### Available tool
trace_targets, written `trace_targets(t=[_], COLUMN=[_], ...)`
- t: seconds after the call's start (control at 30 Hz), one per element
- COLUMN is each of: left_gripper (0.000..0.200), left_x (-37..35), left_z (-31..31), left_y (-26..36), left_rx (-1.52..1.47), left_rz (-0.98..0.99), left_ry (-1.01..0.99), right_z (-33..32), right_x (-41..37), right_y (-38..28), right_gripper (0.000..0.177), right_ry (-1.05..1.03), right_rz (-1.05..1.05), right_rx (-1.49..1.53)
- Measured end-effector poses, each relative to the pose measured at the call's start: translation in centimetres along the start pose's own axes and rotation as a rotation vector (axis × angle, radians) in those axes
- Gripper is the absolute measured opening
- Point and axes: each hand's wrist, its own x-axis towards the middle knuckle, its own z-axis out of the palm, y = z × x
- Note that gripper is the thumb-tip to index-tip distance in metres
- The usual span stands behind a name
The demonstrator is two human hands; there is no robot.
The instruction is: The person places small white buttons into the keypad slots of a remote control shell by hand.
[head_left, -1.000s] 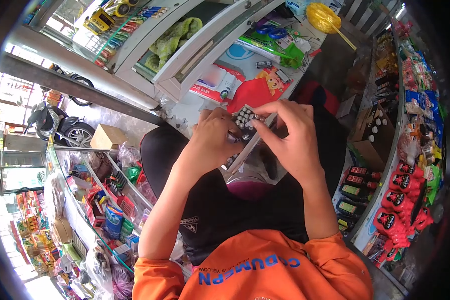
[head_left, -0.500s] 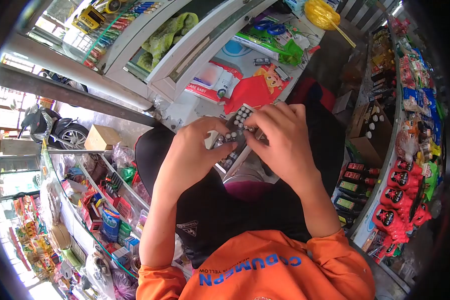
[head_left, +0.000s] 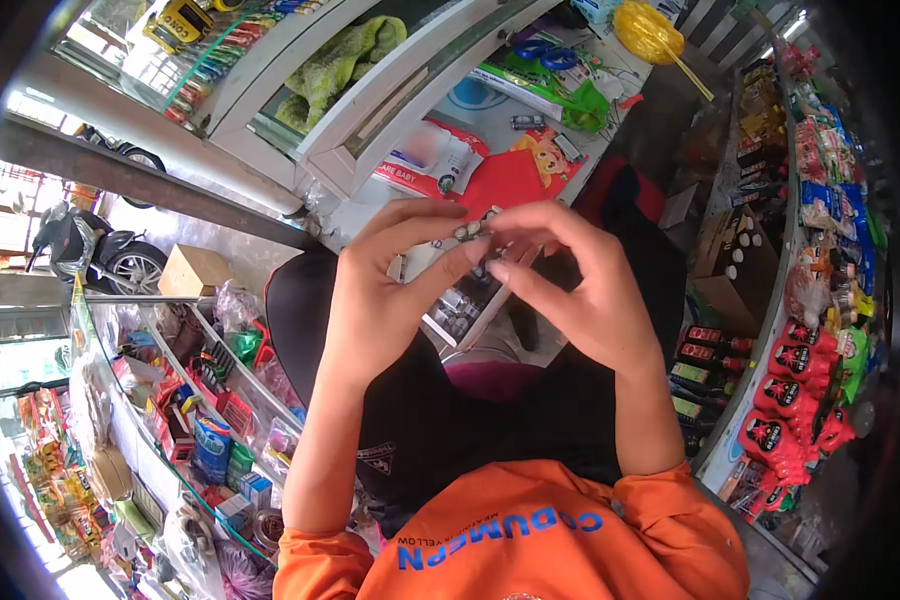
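Evidently, the hands are close together, fingertips almost meeting: the left hand [head_left: 370,300] pinches a few small metallic cylinders [head_left: 467,231], perhaps batteries, between thumb and forefinger. The right hand [head_left: 595,300] curls in beside them; whether its fingers grip any, I cannot tell. Just below the hands sits a shallow tray [head_left: 478,330], tilted, with more cylinders [head_left: 455,312] lying loose inside. Beyond the fingertips lies a red packet [head_left: 505,185] on the counter [head_left: 355,218].

The cylinders look light singly, hard and smooth, so they should roll or slip from a loose bunch. Best held by their sides, lightly squeezed between finger pads; the tray seems thin-walled, better supported from beneath than pinched.
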Motion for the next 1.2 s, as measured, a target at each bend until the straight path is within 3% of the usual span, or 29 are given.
trace_targets(t=[0.03, 0.2, 0.4, 0.47, 0.57, 0.67, 0.93, 1.2], left_gripper=[0.023, 0.031, 0.03, 0.044, 0.059, 0.066, 0.063, 0.061], left_x=[0.0, 0.1, 0.4, 0.8, 1.5, 2.4, 3.3, 3.3], left_z=[0.3, 1.1, 0.5, -0.1, -0.6, -0.6, 1.2, 1.1], left_y=[0.1, -0.4, 0.0, 0.1, -0.4, -0.6, -1.8, -2.3], left_rx=[-0.127, -0.344, -0.064, 0.096, 0.318, 0.32, 0.381, 0.342], left_rz=[-0.032, -0.101, 0.026, 0.085, 0.13, 0.068, 0.033, 0.021], left_ry=[0.015, 0.064, -0.056, -0.123, -0.183, -0.287, -0.304, -0.282], right_z=[0.0, -1.0, -2.5, -2.7, -3.8, -4.4, -4.4, -2.2], right_x=[0.2, 0.1, 0.2, 0.4, 0.8, 1.2, 1.9, 2.3], right_y=[-0.2, 1.0, 0.5, 0.3, -0.2, -0.5, -0.6, -1.5], right_gripper=[0.029, 0.024, 0.021, 0.021, 0.019, 0.021, 0.022, 0.027], right_ry=[0.033, 0.053, 0.084, 0.106, 0.085, -0.054, -0.365, -0.414], right_rz=[0.079, 0.098, 0.086, 0.088, 0.064, 0.0, -0.156, -0.204], right_rx=[0.203, 0.349, 0.283, 0.3, 0.111, -0.049, -0.401, -0.64])
